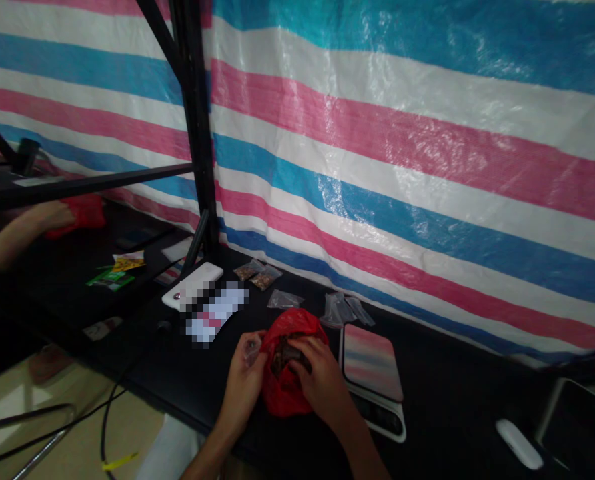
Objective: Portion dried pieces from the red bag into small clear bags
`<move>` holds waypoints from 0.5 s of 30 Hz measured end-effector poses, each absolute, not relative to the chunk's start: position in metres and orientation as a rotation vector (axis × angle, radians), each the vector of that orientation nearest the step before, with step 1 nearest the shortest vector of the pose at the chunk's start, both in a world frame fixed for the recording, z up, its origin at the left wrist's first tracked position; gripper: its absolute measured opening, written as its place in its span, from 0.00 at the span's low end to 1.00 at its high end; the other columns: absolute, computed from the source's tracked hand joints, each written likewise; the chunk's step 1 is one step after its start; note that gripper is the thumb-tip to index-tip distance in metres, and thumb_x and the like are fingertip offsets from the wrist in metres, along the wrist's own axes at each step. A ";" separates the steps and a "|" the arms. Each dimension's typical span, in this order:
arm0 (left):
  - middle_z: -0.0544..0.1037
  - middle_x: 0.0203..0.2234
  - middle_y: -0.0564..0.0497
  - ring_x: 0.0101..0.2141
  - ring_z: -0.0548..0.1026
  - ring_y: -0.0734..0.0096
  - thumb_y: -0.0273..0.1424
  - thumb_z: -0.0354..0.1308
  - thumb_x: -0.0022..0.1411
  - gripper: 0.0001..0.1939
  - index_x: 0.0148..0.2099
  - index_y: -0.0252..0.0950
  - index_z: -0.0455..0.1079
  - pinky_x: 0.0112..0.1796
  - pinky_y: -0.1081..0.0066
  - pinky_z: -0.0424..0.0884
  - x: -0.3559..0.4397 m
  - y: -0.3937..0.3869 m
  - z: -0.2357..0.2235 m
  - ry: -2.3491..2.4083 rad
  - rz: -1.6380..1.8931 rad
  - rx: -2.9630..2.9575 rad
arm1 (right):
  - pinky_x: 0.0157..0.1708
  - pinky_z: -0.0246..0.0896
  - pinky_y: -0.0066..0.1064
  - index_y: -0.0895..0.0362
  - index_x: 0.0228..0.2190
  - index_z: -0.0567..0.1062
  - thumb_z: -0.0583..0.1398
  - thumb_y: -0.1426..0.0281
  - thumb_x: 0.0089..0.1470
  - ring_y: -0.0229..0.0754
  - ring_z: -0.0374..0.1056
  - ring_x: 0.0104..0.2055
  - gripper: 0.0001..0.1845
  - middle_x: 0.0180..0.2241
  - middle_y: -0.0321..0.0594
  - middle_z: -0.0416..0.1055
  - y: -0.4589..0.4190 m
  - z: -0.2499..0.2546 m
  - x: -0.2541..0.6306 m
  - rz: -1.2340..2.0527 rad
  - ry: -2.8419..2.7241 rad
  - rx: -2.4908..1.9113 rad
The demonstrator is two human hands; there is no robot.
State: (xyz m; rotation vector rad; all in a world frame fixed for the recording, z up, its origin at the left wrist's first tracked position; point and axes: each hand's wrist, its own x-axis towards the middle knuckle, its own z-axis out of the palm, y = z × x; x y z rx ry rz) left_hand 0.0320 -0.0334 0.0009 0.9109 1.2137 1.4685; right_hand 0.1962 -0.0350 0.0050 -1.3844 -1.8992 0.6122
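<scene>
A red plastic bag [293, 323] stands with its mouth spread, and dark brown pieces [279, 363] show inside. My left hand [242, 380] is closed on a small clear plastic bag [251, 351] and presses against the red bag's left rim. My right hand [321, 377] reaches into the mouth from the right, its fingers curled at the brown pieces; what lies between the fingertips is hidden. Just right of the red bag is a kitchen scale [375, 363] with a striped reflection on its plate.
Clear zip bags [338, 309] lie behind the scale, another clear bag [284, 300] behind the red bag. Two filled bags [265, 276], a white power bank [193, 285] and a blurred-out phone [217, 313] are left. A white mouse-like object [519, 443] sits far right. Another person's hand [52, 217] touches red plastic.
</scene>
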 end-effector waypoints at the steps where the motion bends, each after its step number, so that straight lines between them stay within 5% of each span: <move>1: 0.79 0.36 0.49 0.38 0.78 0.63 0.36 0.61 0.52 0.09 0.32 0.38 0.65 0.42 0.64 0.75 0.032 -0.033 0.002 1.207 1.450 0.908 | 0.54 0.66 0.46 0.50 0.47 0.80 0.61 0.80 0.53 0.52 0.72 0.51 0.21 0.47 0.43 0.78 -0.035 0.004 0.195 0.612 -1.879 -1.384; 15: 0.77 0.29 0.52 0.33 0.77 0.66 0.36 0.60 0.56 0.08 0.35 0.38 0.68 0.37 0.68 0.74 0.036 -0.031 0.000 1.256 1.458 0.993 | 0.55 0.67 0.40 0.52 0.49 0.78 0.59 0.80 0.52 0.48 0.73 0.52 0.24 0.49 0.43 0.76 -0.035 0.004 0.185 0.668 -1.744 -1.377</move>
